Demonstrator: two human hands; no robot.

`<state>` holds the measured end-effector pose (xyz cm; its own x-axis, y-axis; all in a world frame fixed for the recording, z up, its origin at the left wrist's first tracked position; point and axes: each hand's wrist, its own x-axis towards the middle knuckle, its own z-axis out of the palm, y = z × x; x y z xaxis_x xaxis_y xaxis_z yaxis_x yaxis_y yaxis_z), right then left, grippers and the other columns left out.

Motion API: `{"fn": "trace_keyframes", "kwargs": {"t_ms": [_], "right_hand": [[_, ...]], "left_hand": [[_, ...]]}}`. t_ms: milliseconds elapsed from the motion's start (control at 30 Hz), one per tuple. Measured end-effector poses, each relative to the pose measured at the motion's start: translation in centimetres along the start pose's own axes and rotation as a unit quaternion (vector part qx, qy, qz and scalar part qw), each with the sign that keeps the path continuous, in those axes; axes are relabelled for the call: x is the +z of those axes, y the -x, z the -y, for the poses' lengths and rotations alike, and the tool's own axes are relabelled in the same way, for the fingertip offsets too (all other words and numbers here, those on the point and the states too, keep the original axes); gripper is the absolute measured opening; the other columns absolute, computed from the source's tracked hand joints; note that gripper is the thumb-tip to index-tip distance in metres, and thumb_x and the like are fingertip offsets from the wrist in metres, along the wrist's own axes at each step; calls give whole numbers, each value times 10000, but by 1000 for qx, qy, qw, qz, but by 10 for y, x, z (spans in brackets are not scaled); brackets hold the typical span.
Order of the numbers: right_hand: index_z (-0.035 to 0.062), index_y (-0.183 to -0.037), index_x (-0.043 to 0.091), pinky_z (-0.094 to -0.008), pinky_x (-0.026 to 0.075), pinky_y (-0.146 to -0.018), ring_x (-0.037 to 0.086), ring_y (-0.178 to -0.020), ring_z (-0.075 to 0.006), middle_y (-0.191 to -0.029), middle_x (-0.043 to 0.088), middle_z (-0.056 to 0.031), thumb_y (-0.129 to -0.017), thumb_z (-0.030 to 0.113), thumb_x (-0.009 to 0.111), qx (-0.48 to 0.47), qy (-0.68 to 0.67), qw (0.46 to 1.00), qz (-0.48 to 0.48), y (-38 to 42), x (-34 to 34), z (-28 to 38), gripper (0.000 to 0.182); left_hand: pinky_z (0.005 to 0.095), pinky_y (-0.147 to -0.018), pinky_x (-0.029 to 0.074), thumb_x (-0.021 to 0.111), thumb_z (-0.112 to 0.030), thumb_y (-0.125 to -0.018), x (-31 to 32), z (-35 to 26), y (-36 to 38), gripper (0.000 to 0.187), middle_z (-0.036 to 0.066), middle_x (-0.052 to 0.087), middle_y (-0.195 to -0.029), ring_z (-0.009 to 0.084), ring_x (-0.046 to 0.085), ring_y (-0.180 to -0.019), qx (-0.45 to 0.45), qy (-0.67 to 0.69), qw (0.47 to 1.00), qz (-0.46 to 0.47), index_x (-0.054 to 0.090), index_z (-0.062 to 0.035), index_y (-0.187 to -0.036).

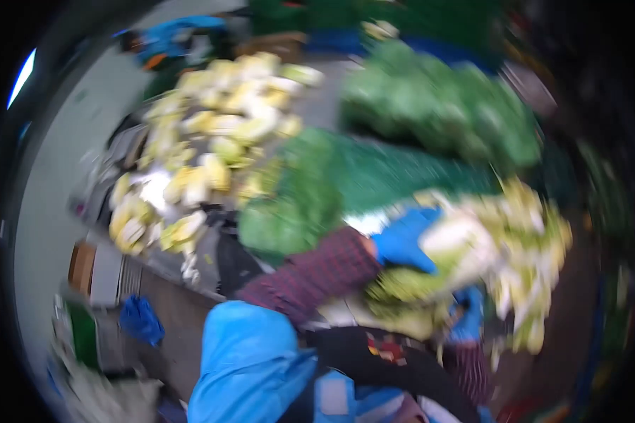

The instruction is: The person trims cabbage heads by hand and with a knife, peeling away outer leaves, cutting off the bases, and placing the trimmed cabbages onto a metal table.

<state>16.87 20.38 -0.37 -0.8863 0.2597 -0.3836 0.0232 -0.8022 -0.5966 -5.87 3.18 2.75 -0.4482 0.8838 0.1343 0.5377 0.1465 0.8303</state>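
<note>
A large napa cabbage (466,243) with a pale base and green leaves lies in front of me, blurred by motion. My left hand (403,240), in a blue glove, grips its side with thumb and fingers apart around it. Below the cabbage is my right hand (467,316), also blue-gloved, with its fingers curled. A dark patch shows at those fingers, but I cannot make out what they hold. Loose trimmed leaves (533,261) are heaped to the right of the cabbage.
Many trimmed yellow-white cabbages (250,106) cover the table's far left. A full green mesh sack (437,106) lies at the back, with another green net bundle (289,218) nearer. A person in blue (183,39) is at the far left. A blue bag (141,319) lies lower left.
</note>
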Motion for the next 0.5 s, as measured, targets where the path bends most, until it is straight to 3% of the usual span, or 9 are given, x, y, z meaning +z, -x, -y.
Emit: {"fn": "trace_keyframes", "kwargs": {"t_ms": [33, 67, 100, 167, 267, 333, 400, 433, 500], "right_hand": [[130, -1091, 571, -228, 462, -520, 581, -705, -106, -858, 613, 5, -889, 199, 624, 10, 36, 986, -160, 3, -6, -17, 220], [93, -1153, 551, -229, 475, -535, 611, -792, -120, -916, 612, -12, -868, 120, 638, -43, 50, 983, -170, 7, 7, -28, 299], [119, -1243, 530, -214, 442, -514, 601, -734, -100, -942, 611, 17, -864, 171, 655, -31, 123, 983, -130, -1, -17, -42, 402], [81, -1283, 506, -206, 435, -470, 581, -634, -91, -912, 600, 11, -840, 140, 681, -13, 208, 956, -206, 6, -42, -47, 480], [60, -1290, 496, -188, 405, -416, 517, -505, -73, -869, 582, 9, -837, 108, 680, -81, 299, 927, -210, 10, -60, -34, 492], [61, -1258, 507, -225, 427, -467, 524, -578, -95, -836, 548, -12, -843, 121, 673, -68, 304, 924, -221, 13, -66, -18, 451], [62, -1248, 512, -235, 449, -565, 523, -691, -93, -849, 532, -5, -848, 112, 660, -99, 392, 896, -186, 15, -75, -15, 429], [71, -1237, 526, -240, 454, -660, 504, -767, -92, -871, 518, -8, -863, 122, 639, -82, 355, 916, -168, 17, -75, -16, 395], [82, -1229, 537, -260, 462, -670, 515, -755, -115, -885, 526, -20, -868, 133, 629, -101, 378, 906, -163, 13, -90, -29, 376]], "left_hand": [[427, -1151, 182, 811, -531, -602, 2, 9, 7, 1150, 259, 317, -1456, 380, 275, -1372, 9, 12, 1000, 26, 272, 40, -1442], [427, -1152, 183, 807, -523, -609, 11, 32, 9, 1131, 258, 313, -1460, 384, 273, -1372, 19, -5, 997, 80, 288, 63, -1426], [424, -1143, 207, 810, -508, -599, 24, 54, 11, 1114, 252, 326, -1455, 390, 281, -1367, 46, -72, 991, 104, 311, 58, -1418], [450, -1104, 271, 805, -442, -602, 55, 64, 25, 1021, 208, 372, -1438, 403, 352, -1309, 8, -129, 978, 163, 357, -22, -1418], [501, -1068, 311, 800, -400, -612, 71, 53, 19, 949, 169, 397, -1430, 426, 390, -1260, 42, -158, 971, 174, 388, -96, -1412], [531, -1059, 309, 795, -395, -625, 78, 34, 15, 920, 147, 400, -1435, 443, 385, -1252, 49, -185, 964, 186, 398, -132, -1412], [585, -1050, 291, 799, -426, -616, 86, 3, 11, 938, 133, 395, -1446, 479, 347, -1267, -28, -380, 909, 172, 399, -145, -1417], [630, -1024, 289, 814, -473, -589, 92, -18, 8, 1043, 153, 386, -1448, 485, 336, -1274, -23, -378, 916, 132, 337, -117, -1445], [625, -1012, 304, 823, -496, -570, 114, -26, -1, 1107, 175, 393, -1436, 477, 334, -1281, -25, -392, 911, 122, 292, -96, -1456]]}}
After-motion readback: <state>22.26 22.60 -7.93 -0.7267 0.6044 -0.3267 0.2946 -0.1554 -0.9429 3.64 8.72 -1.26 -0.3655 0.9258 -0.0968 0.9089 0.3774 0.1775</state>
